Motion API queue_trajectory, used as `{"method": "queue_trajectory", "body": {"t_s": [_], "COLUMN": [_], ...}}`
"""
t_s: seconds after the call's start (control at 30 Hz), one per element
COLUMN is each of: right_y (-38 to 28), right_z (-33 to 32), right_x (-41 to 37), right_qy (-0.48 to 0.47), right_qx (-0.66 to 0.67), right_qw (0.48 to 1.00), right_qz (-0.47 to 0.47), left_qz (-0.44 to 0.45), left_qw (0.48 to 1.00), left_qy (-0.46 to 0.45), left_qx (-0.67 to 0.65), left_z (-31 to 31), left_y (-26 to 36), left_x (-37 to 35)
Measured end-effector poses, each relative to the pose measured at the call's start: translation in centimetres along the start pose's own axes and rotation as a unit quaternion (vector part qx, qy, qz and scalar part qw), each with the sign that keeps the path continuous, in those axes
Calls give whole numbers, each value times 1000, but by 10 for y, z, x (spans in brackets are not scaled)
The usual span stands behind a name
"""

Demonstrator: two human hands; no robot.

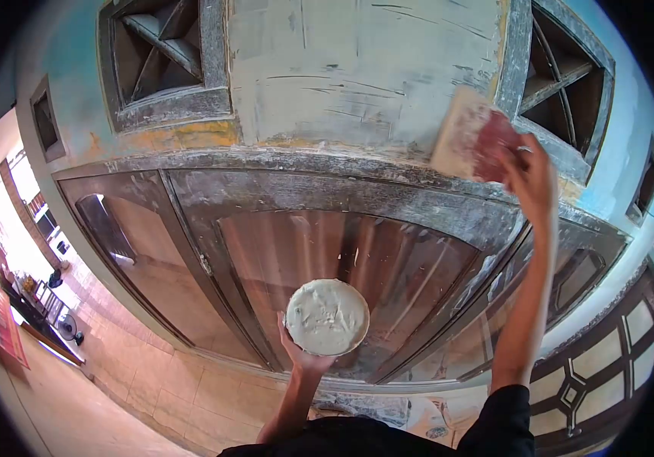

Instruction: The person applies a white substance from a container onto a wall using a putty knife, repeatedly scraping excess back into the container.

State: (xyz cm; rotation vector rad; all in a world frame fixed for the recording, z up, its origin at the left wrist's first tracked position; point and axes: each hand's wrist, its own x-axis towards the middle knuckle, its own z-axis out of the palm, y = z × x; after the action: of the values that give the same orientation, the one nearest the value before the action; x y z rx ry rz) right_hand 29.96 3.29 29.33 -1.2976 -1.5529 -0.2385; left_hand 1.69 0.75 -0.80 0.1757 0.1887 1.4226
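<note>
My left hand (pixel 306 358) holds up a round tub of whitish putty (pixel 328 317) from below, its open top facing me. The putty's surface is lumpy. High on the right, my right hand (pixel 531 181) grips a flat rectangular putty spreader (pixel 465 141), pale at the front and dark red toward my fingers. The spreader lies close to or against the lower right of the wall panel (pixel 365 68), just above the wooden frame; exact contact is hard to tell. Grey putty and dark streaks cover that panel.
Vent openings with crossed bars, one at left (pixel 163 53) and one at right (pixel 559 84), flank the panel. Below runs a worn wooden frame (pixel 327 179) with glass panes. A standing fan (pixel 68 327) is at far left, a dark patterned door (pixel 601 373) at lower right. Tiled floor (pixel 167 388) lies below.
</note>
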Motion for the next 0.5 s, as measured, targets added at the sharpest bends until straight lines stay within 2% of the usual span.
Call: {"method": "queue_trajectory", "body": {"t_s": [0.03,0.1,0.17,0.2,0.23,0.27,0.33,0.43,0.5], "right_y": [2,2,-31,-48,-71,-63,-62,-39,1], "right_z": [-2,-6,23,39,54,80,100,70,33], "right_x": [0,-2,3,7,10,18,29,21,10], "right_qy": [-1,15,1,-2,-14,17,48,85,103], "right_qx": [-1,73,90,27,18,23,-23,-82,-87], "right_qw": [1000,997,995,997,996,986,981,983,987], "right_qz": [1,-8,-41,-74,-82,-167,-188,-138,-83], "left_qz": [-34,-31,-30,-32,-34,-36,-36,-25,-7], "left_qw": [998,999,999,999,999,999,997,999,1000], "left_qy": [-30,-18,-9,-13,-17,-19,-70,-27,-11], "left_qx": [-40,-34,-25,-14,-4,-4,-9,0,9], "left_z": [5,10,12,14,15,17,20,13,3], "left_y": [1,-1,-2,-1,-2,-3,-4,-1,-3], "left_x": [-3,-3,-5,-7,-8,-10,-12,-8,-4]}}
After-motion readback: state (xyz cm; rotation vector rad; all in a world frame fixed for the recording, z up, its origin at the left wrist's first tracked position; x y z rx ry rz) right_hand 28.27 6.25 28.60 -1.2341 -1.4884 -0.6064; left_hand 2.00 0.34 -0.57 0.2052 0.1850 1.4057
